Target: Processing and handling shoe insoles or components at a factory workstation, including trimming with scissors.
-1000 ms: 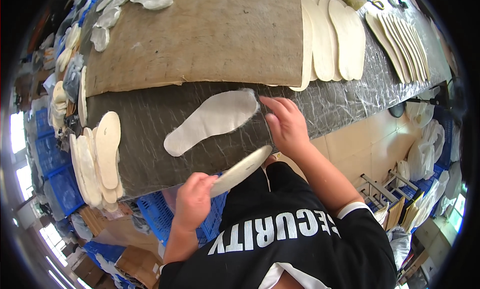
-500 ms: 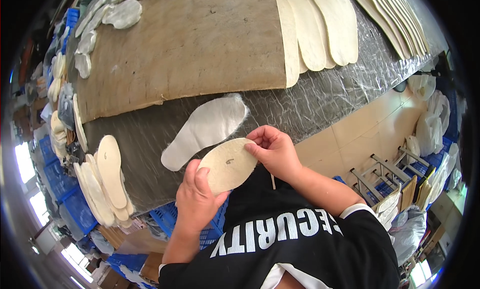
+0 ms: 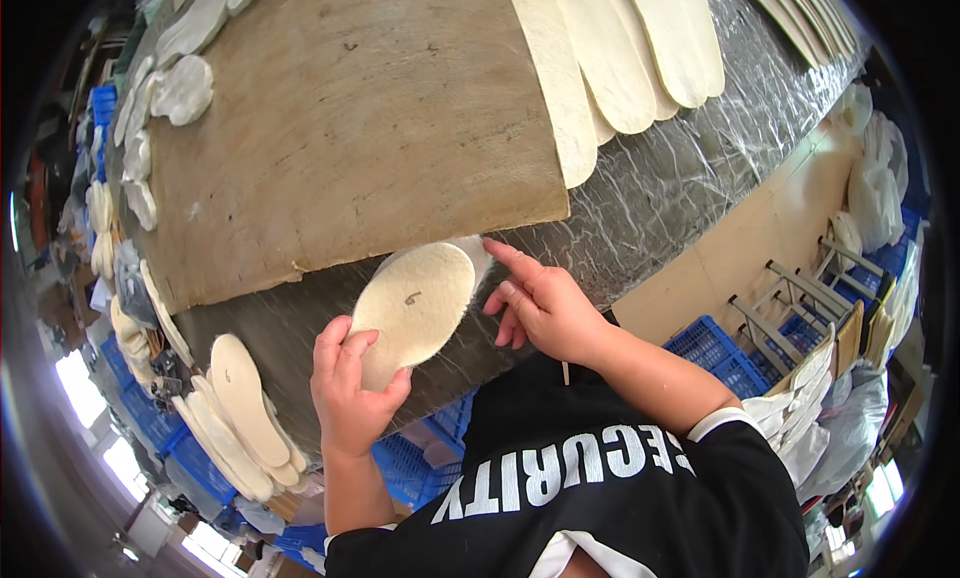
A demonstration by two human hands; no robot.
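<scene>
My left hand (image 3: 355, 383) is closed on a cream felt insole (image 3: 425, 293) with a small dark mark, thumb on top near one end. Behind it a white fleecy insole (image 3: 480, 258) lies on the table, mostly covered by the held one. My right hand (image 3: 540, 303) has its index finger stretched out to the edge of the white insole, the other fingers loosely bent and holding nothing. A pile of cream insoles (image 3: 240, 398) sits on the table's left, the top one also marked.
A large brown board (image 3: 370, 108) covers much of the dark, plastic-wrapped table (image 3: 680, 168). Long cream insoles (image 3: 570, 58) overlap along its right edge, and white fleecy pieces (image 3: 183, 90) lie at its upper left. Blue crates (image 3: 715, 353) and a metal stepladder (image 3: 790, 308) stand at the right.
The left hand has carried the cream insole left and upward, over the white one. My right hand has let go of the cream insole and extended its index finger to the white insole's edge.
</scene>
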